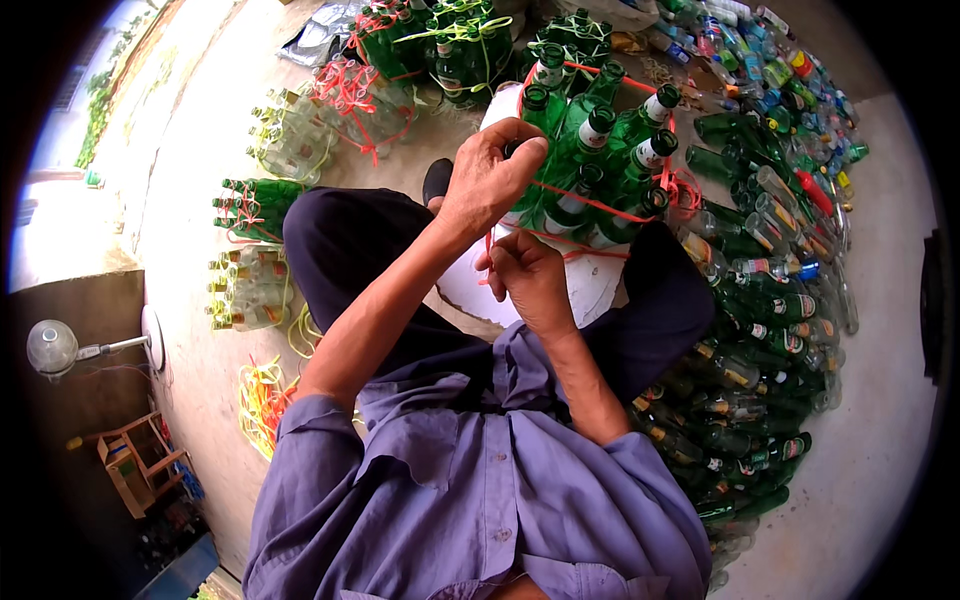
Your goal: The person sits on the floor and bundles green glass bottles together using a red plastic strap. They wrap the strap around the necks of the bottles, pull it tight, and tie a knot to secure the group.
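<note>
Upright green glass bottles [577, 142] stand grouped on a white board [517, 289] between the person's knees. A red plastic strap [592, 202] runs around the group, with a bunched part at its right side. My left hand [495, 169] is at the neck of a bottle on the group's left edge; its fingers are curled and partly hide the neck, so its hold cannot be told. Lower down, my right hand [529, 277] pinches a red strap end between thumb and fingers, close to the near left bottles.
Loose glass bottles [780, 300] lie piled along the right, with plastic bottles [757, 60] beyond. Tied bundles of green bottles [465, 60] and clear bottles [292, 139] stand ahead and left. Yellow and red straps [262, 401] lie at the left, near a standing fan [154, 337].
</note>
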A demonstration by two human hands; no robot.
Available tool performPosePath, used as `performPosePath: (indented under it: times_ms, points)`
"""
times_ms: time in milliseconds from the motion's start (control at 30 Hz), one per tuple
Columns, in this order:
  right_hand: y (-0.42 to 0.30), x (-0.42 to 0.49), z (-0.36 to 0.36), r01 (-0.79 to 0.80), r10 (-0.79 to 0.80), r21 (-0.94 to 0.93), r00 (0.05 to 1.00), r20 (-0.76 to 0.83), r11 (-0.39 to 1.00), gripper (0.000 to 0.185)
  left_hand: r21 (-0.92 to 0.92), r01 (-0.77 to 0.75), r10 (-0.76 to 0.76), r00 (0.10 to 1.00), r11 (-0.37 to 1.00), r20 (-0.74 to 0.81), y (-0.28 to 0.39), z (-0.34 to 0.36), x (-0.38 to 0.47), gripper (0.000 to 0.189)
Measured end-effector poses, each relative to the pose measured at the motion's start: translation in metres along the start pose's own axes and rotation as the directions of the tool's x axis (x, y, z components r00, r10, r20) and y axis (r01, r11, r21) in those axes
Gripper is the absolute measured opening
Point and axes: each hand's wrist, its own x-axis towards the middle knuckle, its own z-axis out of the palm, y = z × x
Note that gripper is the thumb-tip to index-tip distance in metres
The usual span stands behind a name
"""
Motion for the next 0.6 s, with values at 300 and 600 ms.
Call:
performPosePath:
  times_ms: [300,600]
  points:
    - [0.006,0.001,-0.006,0.153,-0.177,-0.299,0.983,-0.055,0.942,0.004,-0.148,-0.059,0.057,0.998,0.987,-0.014,-0.008,0.007,0.001,0.04]
    - [-0.002,0.0,-0.004,0.429,-0.616,-0.641,0.783,-0.086,0.636,0.013,-0.18,-0.043,0.051,0.998,0.983,0.039,-0.012,0.005,0.003,0.044]
